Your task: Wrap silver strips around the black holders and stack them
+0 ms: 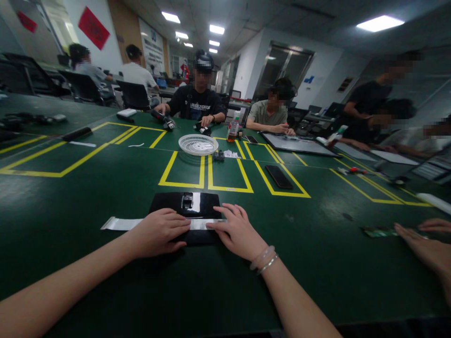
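A glossy black flat panel [165, 201] lies on the green table in front of me. Near its far edge is a small square fitting [187, 201], with a short white patch beside it. Across the panel runs a flat white strip [120, 224], its ribbed left end sticking out past the panel. My left hand [160, 232] rests flat on the strip, fingers extended to the right. My right hand [236, 230] has its fingers spread, with the fingertips on the strip's right part and the panel's right edge. The strip beneath both hands is partly hidden.
Yellow tape [188, 185] marks boxes on the table. Beyond the panel are a white round basket [198, 145], a dark phone [278, 177] and a bottle [232, 130]. At right, another person's hands [419, 241] touch a green board [378, 231]. More people sit across the table.
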The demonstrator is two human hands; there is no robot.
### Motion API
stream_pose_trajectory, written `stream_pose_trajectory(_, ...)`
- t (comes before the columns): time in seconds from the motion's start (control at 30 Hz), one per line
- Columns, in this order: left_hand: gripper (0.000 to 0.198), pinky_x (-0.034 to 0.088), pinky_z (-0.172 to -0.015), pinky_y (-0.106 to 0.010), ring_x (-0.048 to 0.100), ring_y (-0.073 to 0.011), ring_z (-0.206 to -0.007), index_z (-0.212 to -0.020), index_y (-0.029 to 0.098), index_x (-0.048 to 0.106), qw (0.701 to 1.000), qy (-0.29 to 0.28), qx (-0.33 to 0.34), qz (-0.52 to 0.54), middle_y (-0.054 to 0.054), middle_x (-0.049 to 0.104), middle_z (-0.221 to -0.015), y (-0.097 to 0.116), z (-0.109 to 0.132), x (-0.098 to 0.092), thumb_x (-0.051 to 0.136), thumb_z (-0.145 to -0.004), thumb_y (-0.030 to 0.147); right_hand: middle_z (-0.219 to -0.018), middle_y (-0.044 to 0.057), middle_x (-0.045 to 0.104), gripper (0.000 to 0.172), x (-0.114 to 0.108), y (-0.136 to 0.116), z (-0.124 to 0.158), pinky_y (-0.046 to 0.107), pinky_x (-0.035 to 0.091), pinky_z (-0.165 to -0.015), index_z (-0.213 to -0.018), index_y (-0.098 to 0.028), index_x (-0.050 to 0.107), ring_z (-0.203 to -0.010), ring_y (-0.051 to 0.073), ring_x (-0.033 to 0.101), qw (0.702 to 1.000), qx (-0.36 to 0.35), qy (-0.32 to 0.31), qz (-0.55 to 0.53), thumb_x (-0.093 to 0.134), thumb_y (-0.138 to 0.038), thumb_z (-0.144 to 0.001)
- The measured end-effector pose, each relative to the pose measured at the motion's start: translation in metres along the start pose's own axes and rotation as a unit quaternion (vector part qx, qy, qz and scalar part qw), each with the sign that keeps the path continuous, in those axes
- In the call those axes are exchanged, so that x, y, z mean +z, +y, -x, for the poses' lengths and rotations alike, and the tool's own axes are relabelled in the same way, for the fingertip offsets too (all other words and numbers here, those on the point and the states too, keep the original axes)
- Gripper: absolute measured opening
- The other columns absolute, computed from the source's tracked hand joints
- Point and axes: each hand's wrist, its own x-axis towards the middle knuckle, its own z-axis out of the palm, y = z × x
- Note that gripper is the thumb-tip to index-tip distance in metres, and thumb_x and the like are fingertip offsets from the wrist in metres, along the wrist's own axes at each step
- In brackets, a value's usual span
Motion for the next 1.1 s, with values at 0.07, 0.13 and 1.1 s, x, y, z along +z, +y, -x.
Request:
stream_pose_trajectory(0.07,0.045,0.033,-0.114,-0.046,0.051,-0.0295,-0.124,-0.134,0.022,0.061,1.000,0.004,-0.022,-0.018,-0.008,0.053,-0.136,-0.002,0.001,0.000,0.067,-0.092,0.035,-0.143,0.004,0.053,0.035,-0.001,0.000,0.000,0.056,0.026,-0.111,-0.123,-0.039,0.066,-0.137,0.029,0.039,1.000,0.005,0.012,-0.004,0.053,-0.023,-0.094)
stream_pose_trajectory(0.13,0.066,0.023,-0.118,-0.052,0.039,-0.0344,-0.134,-0.144,0.020,0.051,0.998,0.009,-0.055,-0.037,-0.011,0.040,-0.147,-0.004,0.002,0.000,0.072,-0.087,0.047,-0.144,0.005,0.053,0.038,-0.002,0.000,-0.001,0.055,0.025,-0.112,-0.128,-0.036,0.063,-0.137,0.028,0.039,0.999,0.019,0.034,-0.011,0.051,-0.023,-0.095)
stream_pose_trajectory(1.1,0.085,0.017,-0.100,-0.060,0.049,-0.0409,-0.116,-0.121,0.003,0.063,0.894,0.158,-0.381,-0.176,-0.016,0.058,-0.120,-0.134,0.105,-0.064,0.049,-0.081,0.077,-0.136,0.009,0.059,0.043,0.001,0.013,-0.004,0.048,0.028,-0.109,-0.141,-0.023,0.048,-0.126,0.026,0.048,0.969,0.151,0.193,0.008,0.036,-0.038,-0.102)
